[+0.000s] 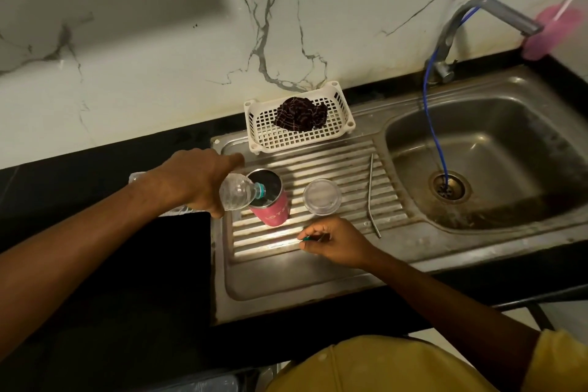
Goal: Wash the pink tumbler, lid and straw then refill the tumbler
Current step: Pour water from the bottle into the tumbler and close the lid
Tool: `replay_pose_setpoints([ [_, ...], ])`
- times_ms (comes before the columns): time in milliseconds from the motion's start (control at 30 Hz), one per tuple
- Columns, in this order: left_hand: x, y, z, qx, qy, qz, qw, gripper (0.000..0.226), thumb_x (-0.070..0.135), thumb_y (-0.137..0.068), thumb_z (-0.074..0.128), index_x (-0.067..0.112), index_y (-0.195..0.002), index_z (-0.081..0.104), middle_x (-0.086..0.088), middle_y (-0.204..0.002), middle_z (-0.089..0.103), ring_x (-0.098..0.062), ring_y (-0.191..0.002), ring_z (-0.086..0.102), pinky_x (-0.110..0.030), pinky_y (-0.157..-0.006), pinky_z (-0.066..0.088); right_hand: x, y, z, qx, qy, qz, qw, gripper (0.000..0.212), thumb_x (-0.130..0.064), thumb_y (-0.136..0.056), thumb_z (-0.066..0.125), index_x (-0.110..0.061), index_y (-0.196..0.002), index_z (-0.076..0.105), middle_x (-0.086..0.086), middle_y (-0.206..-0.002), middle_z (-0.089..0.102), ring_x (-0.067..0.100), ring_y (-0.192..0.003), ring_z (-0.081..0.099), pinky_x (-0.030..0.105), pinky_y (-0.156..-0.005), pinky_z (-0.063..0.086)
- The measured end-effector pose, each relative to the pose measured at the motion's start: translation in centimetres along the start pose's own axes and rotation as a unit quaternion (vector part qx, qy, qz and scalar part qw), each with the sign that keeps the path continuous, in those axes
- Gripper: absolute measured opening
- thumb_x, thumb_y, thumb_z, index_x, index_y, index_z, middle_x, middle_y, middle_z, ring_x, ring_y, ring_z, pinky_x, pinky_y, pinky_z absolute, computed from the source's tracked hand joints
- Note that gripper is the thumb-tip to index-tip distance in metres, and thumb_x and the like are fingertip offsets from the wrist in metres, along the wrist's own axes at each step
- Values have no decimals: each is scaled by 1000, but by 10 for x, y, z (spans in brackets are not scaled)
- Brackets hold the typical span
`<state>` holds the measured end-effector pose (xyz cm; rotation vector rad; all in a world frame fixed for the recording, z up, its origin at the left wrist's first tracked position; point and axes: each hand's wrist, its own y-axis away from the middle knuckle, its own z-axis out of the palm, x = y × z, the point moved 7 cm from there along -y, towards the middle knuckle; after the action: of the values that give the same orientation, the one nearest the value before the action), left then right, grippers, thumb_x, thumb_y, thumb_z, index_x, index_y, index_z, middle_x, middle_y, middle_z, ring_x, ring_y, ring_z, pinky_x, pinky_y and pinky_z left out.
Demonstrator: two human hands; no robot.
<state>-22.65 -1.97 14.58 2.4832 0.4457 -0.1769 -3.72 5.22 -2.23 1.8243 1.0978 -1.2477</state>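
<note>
Marble-veined wall at the back; black stone tabletop (95, 264) carrying a stainless steel sink unit with a ribbed drainboard (318, 165). Pink metal tumbler (273, 210) stands upright and uncovered on the drainboard's left side, so the refill looks to be under way. Left hand (197, 183) reaches in palm down, fingers wrapped round a clear plastic bottle (237, 192) tipped so that its teal-ringed neck sits over the tumbler's mouth; whether water is running I cannot tell. Clear round lid (322, 197) lies flat just right of the tumbler, not touching it; bent steel straw (372, 194) lies further right across the ribs, near the basin. I judge the washing done — left to do: finish filling, fit lid, drop in straw. Right hand (334, 240) rests low on the drainboard in front of the lid, thumb and fingers pinching a small teal cap (306, 238), probably the bottle's. White plastic basket (254, 124) holding a dark crumpled cloth (300, 118) sits behind.
</note>
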Motion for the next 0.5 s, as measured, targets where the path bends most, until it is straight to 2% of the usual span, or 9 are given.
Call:
replay_pose_setpoints([
  [100, 4, -2, -3, 2, -30, 2, 1000, 89, 46, -67, 89, 35, -135, 32, 0, -114, 64, -18, -91, 62, -33, -79, 55, 6, 1, 1, 9, -11, 10, 1000, 14, -16, -86, 77, -11, -99, 80, 0, -92, 77, 13, -83, 71, 31, -79, 55],
  [267, 10, -2, -12, -9, -47, 12, 999, 88, 48, -66, 89, 38, -135, 35, 2, -117, 65, -18, -95, 62, -32, -80, 53, 11, 3, 1, 10, -16, 16, 1000, 14, -16, -86, 78, -12, -99, 80, -6, -89, 76, 2, -78, 67, 23, -76, 53],
  [367, 12, -1, -16, 0, -48, 17, 999, 86, 47, -67, 89, 39, -135, 37, 4, -115, 65, -15, -89, 57, -31, -82, 54, 13, 4, 1, 10, -21, 25, 999, 13, -15, -86, 77, -11, -99, 79, -9, -85, 74, 0, -75, 66, 26, -77, 53],
  [500, 14, 0, -19, 12, -48, 22, 999, 86, 47, -66, 90, 41, -136, 40, 6, -118, 66, -18, -104, 64, -32, -85, 53, 15, 3, 2, 10, -24, 32, 999, 12, -13, -86, 77, -11, -98, 79, -20, -76, 72, -3, -71, 65, 21, -75, 51],
])
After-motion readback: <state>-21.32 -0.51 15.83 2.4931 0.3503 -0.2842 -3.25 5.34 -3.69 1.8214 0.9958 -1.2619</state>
